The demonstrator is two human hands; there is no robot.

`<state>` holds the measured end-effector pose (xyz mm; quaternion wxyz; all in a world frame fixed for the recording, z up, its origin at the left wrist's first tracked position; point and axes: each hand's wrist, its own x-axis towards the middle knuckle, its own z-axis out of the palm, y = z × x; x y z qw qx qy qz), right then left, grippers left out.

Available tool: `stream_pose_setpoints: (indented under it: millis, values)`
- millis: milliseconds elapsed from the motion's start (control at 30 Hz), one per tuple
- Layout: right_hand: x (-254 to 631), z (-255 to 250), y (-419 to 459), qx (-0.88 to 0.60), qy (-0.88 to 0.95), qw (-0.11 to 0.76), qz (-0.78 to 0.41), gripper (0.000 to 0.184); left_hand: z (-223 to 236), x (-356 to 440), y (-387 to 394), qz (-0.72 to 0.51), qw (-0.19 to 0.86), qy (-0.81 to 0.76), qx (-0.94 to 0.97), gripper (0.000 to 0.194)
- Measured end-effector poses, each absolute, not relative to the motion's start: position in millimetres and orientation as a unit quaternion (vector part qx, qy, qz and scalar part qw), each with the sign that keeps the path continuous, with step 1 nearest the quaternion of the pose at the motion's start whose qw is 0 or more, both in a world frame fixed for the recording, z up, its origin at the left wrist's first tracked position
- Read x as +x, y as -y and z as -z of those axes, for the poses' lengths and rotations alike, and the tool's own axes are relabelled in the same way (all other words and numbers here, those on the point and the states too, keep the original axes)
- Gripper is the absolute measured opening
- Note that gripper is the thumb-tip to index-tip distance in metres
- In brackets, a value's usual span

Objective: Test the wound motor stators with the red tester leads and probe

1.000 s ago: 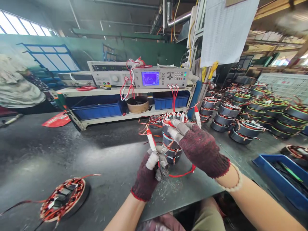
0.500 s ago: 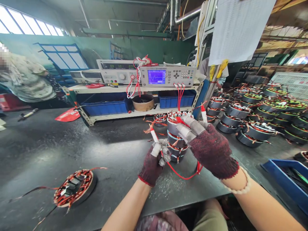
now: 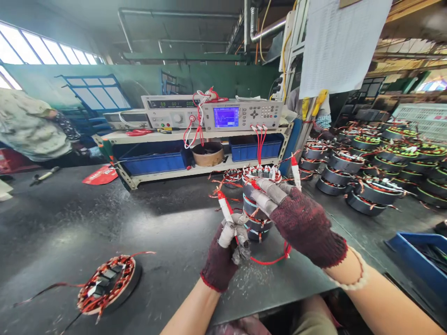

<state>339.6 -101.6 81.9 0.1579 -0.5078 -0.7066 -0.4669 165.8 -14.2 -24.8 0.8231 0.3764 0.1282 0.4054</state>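
Left hand: gloved, taped fingers; I see the left hand (image 3: 223, 253) pinching a white-wrapped probe (image 3: 226, 211), its red end tilted up and away.
Right hand: I find the right hand (image 3: 303, 218) with its taped fingers laid close together against the near side of the top stator; I cannot tell what its thumb grips.
Second probe: the second probe (image 3: 296, 174) rises just behind the right hand; its lower end is hidden from me.
Stator stack: the stator stack (image 3: 252, 207) stands upright on the dark bench (image 3: 157, 260), in front of the shelf (image 3: 164, 174) and partly masked by the right hand.
Red cable: the red cable (image 3: 268, 263) curves between the hands, over the bench.
Tester: on the shelf, the tester (image 3: 226, 117) shows me a waveform; red leads (image 3: 259, 144) hang from its front.
Single stator: the single stator (image 3: 108, 284) lies apart, left of the left hand.
Right side: I note more stators (image 3: 344, 167) in piles.
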Motion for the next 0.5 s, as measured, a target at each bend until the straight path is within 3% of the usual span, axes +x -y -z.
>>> stream_pose_setpoints:
  millis: [267,500]
  values:
    - [337.8,-79.0,97.9,-0.522,0.691,0.151,0.477,0.037,15.4,165.3,16.5,-0.407,0.816,-0.148,0.382,0.061]
    - [334.1,-80.5,96.3,-0.523,0.68,0.179,0.482,0.034,14.7,163.3,14.5,-0.399,0.827,-0.154,0.366,0.054]
